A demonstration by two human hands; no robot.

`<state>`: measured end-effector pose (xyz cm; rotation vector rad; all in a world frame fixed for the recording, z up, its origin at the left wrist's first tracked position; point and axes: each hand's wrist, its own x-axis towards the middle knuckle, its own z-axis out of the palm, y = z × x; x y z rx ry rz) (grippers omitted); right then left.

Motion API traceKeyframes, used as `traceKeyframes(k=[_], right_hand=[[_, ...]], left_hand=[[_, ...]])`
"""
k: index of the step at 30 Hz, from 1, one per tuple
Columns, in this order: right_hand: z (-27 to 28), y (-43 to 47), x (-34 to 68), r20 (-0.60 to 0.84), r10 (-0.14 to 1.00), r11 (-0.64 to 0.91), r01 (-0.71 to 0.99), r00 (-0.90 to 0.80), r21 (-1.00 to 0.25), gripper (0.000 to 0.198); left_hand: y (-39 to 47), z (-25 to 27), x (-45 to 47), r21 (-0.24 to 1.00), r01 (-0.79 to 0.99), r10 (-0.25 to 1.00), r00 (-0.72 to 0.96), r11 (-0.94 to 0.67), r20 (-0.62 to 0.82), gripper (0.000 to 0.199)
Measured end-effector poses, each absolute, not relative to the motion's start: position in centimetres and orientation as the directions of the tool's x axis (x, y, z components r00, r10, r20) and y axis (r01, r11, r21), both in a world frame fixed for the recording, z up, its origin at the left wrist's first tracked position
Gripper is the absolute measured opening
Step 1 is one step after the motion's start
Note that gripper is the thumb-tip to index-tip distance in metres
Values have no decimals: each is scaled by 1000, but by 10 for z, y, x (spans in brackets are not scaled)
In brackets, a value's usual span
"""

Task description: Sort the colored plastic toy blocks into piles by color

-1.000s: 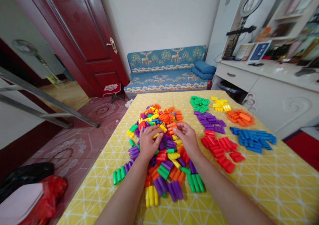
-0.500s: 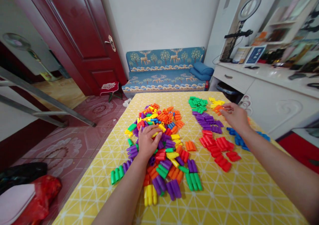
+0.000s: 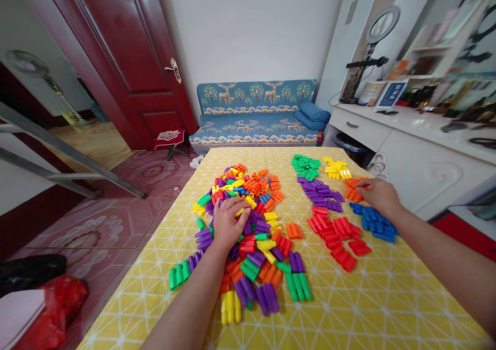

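Note:
My left hand [image 3: 229, 222] rests on a mixed pile of plastic bullet-shaped blocks [image 3: 258, 259] in purple, orange, green, red, yellow and blue. Its fingers are curled, and a yellow block [image 3: 239, 212] shows between thumb and forefinger. On the right, my right hand [image 3: 380, 196] has its fingertips pinched at a small group of orange blocks [image 3: 351, 191]; the pinched block is partly hidden. Around that hand lie yellow blocks [image 3: 335, 167] behind, blue blocks [image 3: 375, 222] in front, and purple blocks [image 3: 318, 192] to the left.
Green blocks [image 3: 306, 166] and red blocks [image 3: 336, 234] lie in separate groups on the yellow patterned tablecloth [image 3: 349, 308]. A lone orange block [image 3: 294, 231] sits between pile and groups. Beyond are a blue sofa [image 3: 251, 120], a white dresser [image 3: 422, 148] and a red door [image 3: 127, 56].
My right hand has moved from beside the yellow blocks toward me, to the orange group, which now shows more. My left hand stays on the mixed pile. The view has shifted slightly.

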<state>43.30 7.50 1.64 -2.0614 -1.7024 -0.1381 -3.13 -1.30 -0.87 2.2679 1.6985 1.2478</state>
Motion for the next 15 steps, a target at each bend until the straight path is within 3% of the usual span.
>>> traceKeyframes(k=[2, 5, 10, 15], right_hand=[[20, 72, 414, 406, 895, -60, 952, 184, -300, 17], [21, 62, 360, 437, 898, 161, 890, 47, -426, 20], [6, 46, 254, 387, 879, 462, 702, -279, -542, 34], [-16, 56, 195, 353, 886, 456, 695, -300, -556, 58]], left_hand=[[-13, -8, -31, 474, 787, 821, 71, -395, 566, 16], [-14, -7, -31, 474, 790, 824, 70, -390, 563, 17], [-14, -5, -32, 474, 789, 829, 78, -391, 554, 18], [-15, -5, -31, 476, 789, 827, 74, -390, 557, 17]])
